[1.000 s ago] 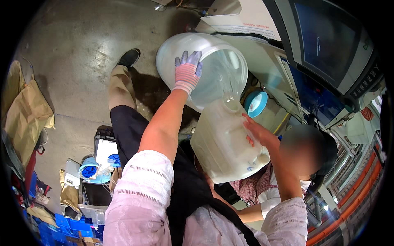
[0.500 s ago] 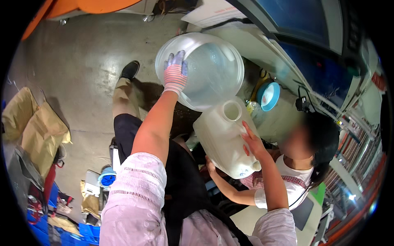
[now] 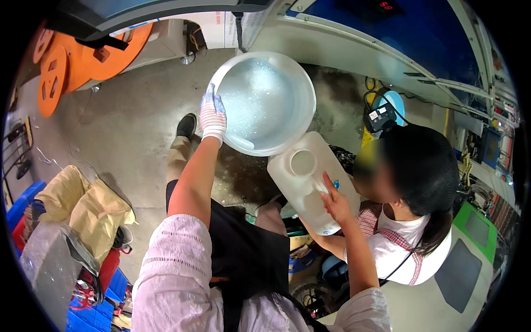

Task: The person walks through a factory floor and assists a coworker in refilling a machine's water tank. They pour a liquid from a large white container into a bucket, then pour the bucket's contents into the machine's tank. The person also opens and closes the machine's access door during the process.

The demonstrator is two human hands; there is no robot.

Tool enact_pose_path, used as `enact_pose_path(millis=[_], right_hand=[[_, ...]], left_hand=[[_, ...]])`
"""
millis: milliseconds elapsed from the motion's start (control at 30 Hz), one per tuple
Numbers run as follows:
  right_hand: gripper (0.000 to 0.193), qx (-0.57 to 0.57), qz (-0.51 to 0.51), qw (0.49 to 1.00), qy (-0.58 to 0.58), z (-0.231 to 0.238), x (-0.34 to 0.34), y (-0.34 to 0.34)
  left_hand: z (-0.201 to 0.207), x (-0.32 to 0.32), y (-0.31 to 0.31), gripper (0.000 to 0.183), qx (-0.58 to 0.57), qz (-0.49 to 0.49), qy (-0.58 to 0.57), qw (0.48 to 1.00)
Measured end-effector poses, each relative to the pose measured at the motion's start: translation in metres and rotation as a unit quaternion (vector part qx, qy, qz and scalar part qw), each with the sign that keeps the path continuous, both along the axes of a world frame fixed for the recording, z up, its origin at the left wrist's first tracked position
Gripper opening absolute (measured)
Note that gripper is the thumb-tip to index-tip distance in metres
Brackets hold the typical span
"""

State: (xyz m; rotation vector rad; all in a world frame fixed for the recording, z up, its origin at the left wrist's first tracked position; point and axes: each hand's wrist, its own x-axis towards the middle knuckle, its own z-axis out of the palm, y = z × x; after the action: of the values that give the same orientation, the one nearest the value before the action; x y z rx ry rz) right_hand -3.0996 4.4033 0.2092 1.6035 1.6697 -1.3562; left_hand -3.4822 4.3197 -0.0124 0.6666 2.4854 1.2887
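Tub [image 3: 308, 105] tipped more upright, left hand [image 3: 213, 117] grasping it; right hand [image 3: 338, 207] at jug [image 3: 307, 200], hold unclear.

Tan bags [image 3: 102, 216] beside blue bin [image 3: 25, 203], left; orange slotted panels [image 3: 113, 63], upper left; light-blue basin [image 3: 394, 100], upper right.

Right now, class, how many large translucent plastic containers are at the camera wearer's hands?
2: the round tub against the left hand, and the jug at the right hand. Others may be hidden.

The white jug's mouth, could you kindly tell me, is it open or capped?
Open: the white jug shows a bare round mouth, with no cap over it.
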Motion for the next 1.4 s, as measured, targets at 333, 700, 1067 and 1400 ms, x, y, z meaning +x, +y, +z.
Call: enact_pose_path(millis=[333, 700, 1067, 1400], right_hand=[[0.095, 0.113, 0.109, 0.985, 0.065, -0.094, 0.052, -0.031], [0.093, 0.084, 0.214, 0.972, -0.047, -0.144, 0.094, -0.035], [0.094, 0.144, 0.279, 0.947, -0.074, -0.170, 0.163, -0.019], [0.074, 0.384, 0.145, 0.912, 0.001, -0.142, 0.125, -0.056]], left_hand=[[0.003, 0.005, 0.001, 0.039, 0.007, -0.004, 0.020, 1.000], [0.009, 0.011, 0.007, 0.041, 0.026, 0.001, -0.014, 1.000], [-0.002, 0.003, 0.004, 0.044, -0.029, -0.010, -0.009, 0.999], [0.002, 0.007, 0.006, 0.042, -0.035, -0.003, -0.014, 0.999]])
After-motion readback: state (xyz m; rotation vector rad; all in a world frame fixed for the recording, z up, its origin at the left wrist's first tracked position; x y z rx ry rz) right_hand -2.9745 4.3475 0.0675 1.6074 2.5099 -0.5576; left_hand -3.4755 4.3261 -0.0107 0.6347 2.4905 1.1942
